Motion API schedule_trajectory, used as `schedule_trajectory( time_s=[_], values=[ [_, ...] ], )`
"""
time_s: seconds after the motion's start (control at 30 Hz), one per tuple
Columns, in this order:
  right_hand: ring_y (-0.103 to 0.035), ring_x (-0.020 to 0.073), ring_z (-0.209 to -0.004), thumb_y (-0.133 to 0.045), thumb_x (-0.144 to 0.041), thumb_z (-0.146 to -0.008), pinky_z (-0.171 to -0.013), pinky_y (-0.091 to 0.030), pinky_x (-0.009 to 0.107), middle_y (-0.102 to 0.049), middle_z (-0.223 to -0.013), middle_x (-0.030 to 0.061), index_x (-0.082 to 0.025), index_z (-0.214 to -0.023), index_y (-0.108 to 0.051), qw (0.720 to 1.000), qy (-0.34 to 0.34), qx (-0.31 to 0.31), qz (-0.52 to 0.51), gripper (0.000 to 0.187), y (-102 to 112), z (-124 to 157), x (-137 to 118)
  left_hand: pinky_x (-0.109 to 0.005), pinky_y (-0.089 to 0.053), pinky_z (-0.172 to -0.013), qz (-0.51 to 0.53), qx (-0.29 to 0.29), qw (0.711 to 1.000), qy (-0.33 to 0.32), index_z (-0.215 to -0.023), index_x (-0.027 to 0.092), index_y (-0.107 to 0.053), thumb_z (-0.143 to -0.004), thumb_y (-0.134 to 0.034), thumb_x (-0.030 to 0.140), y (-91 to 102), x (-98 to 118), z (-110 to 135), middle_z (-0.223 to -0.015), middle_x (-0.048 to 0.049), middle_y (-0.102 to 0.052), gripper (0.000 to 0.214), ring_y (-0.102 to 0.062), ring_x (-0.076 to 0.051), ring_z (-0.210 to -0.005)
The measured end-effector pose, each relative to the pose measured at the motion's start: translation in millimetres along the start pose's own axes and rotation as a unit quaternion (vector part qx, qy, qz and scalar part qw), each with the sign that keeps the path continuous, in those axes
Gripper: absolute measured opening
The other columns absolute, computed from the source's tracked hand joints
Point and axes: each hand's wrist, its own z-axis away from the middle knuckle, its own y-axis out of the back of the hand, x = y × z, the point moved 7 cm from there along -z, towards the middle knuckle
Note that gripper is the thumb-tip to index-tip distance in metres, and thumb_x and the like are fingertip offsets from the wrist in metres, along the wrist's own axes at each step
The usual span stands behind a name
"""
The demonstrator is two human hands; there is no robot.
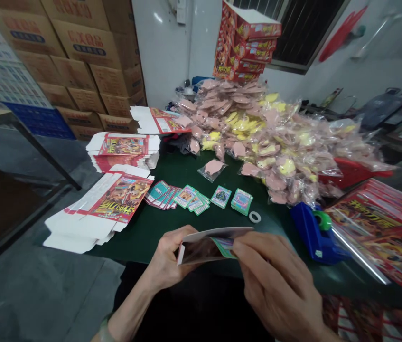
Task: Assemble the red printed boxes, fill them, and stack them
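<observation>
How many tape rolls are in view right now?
2: a white roll lying just right of the rightmost card stack, and a green roll in the blue dispenser. Others may be hidden.

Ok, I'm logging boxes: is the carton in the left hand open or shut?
Open: the carton gapes, showing its inside, and the right hand holds a green-edged card at the opening.

Pale wall [163,47], dark window [302,35], grey floor [58,294]; green table [184,171], stacked brown cartons [88,45]
</observation>
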Motion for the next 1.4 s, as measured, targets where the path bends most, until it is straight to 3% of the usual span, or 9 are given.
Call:
schedule_trajectory(
  time_s=[0.27, 0.4, 0.57, 0.7, 0.83, 1.07, 1.2, 1.27, 1.4],
  values=[
    [-0.062, 0.0205, -0.094, -0.053, 0.001, -0.078, -0.075, -0.052, 0.035, -0.067, -0.094, 0.0091, -0.013, -0.108, -0.06, 0.999, 0.027, -0.01, -0.031, 0.034, 2.2, 10.0, -1.3, -0.029, -0.05, -0.064, 0.056, -0.014, 0.998, -0.004, -0.08, 0.015, -0.064, -0.072, -0.07, 0.024, -1.6, -2.1, 0.3, -0.082, -0.0068, -0.067, 0.014, -0.063, -0.017, -0.071],
    [-0.064, 0.0152, -0.078, -0.051, 0.0, -0.079, -0.068, -0.049, 0.03, -0.07, -0.083, 0.0041, -0.016, -0.094, -0.063, 1.0, 0.006, -0.014, -0.022, 0.025, -8.8, 3.2, 0.9, -0.031, -0.051, -0.072, 0.05, -0.075, 0.996, 0.004, -0.089, 0.016, -0.064, -0.066, -0.076, 0.025, -3.1, -1.6, 0.5, -0.094, -0.0077, -0.064, 0.027, -0.064, -0.02, -0.083],
    [-0.064, 0.0165, -0.082, -0.044, -0.008, -0.089, -0.077, -0.045, 0.033, -0.071, -0.091, 0.0059, -0.012, -0.105, -0.063, 0.993, -0.005, -0.122, 0.003, 0.025, -33.3, -2.0, -0.7, -0.039, -0.05, -0.087, 0.031, -0.086, 0.996, 0.024, -0.112, 0.02, -0.058, -0.058, -0.081, 0.028, -3.6, -8.4, 3.6, -0.11, -0.0104, -0.06, 0.059, -0.061, -0.026, -0.1],
    [-0.057, 0.0232, -0.091, -0.046, -0.033, -0.092, -0.082, -0.04, 0.039, -0.067, -0.098, 0.0091, -0.013, -0.11, -0.063, 0.98, -0.039, -0.189, 0.046, 0.031, -42.9, -0.5, 3.1, -0.037, -0.054, -0.081, 0.043, -0.048, 0.997, 0.05, -0.115, 0.02, -0.056, -0.066, -0.074, 0.025, -5.7, -14.2, 2.3, -0.106, -0.0095, -0.064, 0.052, -0.064, -0.024, -0.094],
    [-0.052, 0.0234, -0.084, -0.054, -0.03, -0.088, -0.075, -0.037, 0.037, -0.065, -0.087, 0.0065, -0.017, -0.092, -0.067, 0.973, -0.051, -0.207, 0.091, 0.019, -52.3, -4.3, 8.2, -0.036, -0.055, -0.081, 0.03, -0.007, 0.999, 0.032, -0.113, 0.019, -0.058, -0.07, -0.071, 0.023, -5.6, -15.8, 2.6, -0.105, -0.0094, -0.064, 0.045, -0.065, -0.024, -0.094],
    [-0.053, 0.0192, -0.083, -0.052, -0.024, -0.09, -0.082, -0.034, 0.037, -0.064, -0.085, 0.0037, -0.02, -0.112, -0.06, 0.976, -0.067, -0.197, 0.059, 0.024, -59.9, -3.6, 14.1, -0.031, -0.055, -0.084, 0.045, 0.227, 0.971, -0.068, -0.134, 0.027, -0.035, -0.075, -0.068, 0.015, 13.5, -17.0, 28.4, -0.113, -0.0062, -0.062, 0.069, -0.064, -0.019, -0.101],
    [-0.054, 0.0212, -0.087, -0.054, -0.025, -0.089, -0.081, -0.037, 0.04, -0.063, -0.086, 0.004, -0.024, -0.109, -0.062, 0.966, -0.065, -0.241, 0.066, 0.022, -63.6, -5.5, 12.8, -0.032, -0.051, -0.091, -0.031, 0.209, 0.966, -0.147, -0.123, 0.028, -0.05, -0.076, -0.065, 0.006, 13.2, -9.5, 30.3, -0.117, -0.0052, -0.062, 0.055, -0.06, -0.019, -0.108],
    [-0.054, 0.0207, -0.09, -0.054, -0.021, -0.088, -0.082, -0.04, 0.04, -0.062, -0.09, 0.0049, -0.024, -0.109, -0.062, 0.981, -0.061, -0.183, 0.032, 0.023, -55.4, -6.5, 12.0, -0.031, -0.051, -0.09, -0.059, 0.2, 0.966, -0.156, -0.121, 0.027, -0.053, -0.075, -0.065, 0.006, 15.7, -8.7, 26.9, -0.116, -0.0054, -0.062, 0.051, -0.06, -0.02, -0.108],
    [-0.055, 0.022, -0.1, -0.06, -0.01, -0.081, -0.084, -0.046, 0.042, -0.057, -0.107, 0.008, -0.023, -0.117, -0.056, 0.987, -0.118, 0.107, 0.002, 0.04, -17.5, 19.8, 27.4, -0.03, -0.052, -0.085, -0.073, 0.199, 0.96, -0.181, -0.12, 0.024, -0.052, -0.074, -0.066, 0.008, 22.2, -4.0, 20.2, -0.112, -0.006, -0.063, 0.051, -0.062, -0.019, -0.102]
  ],
)
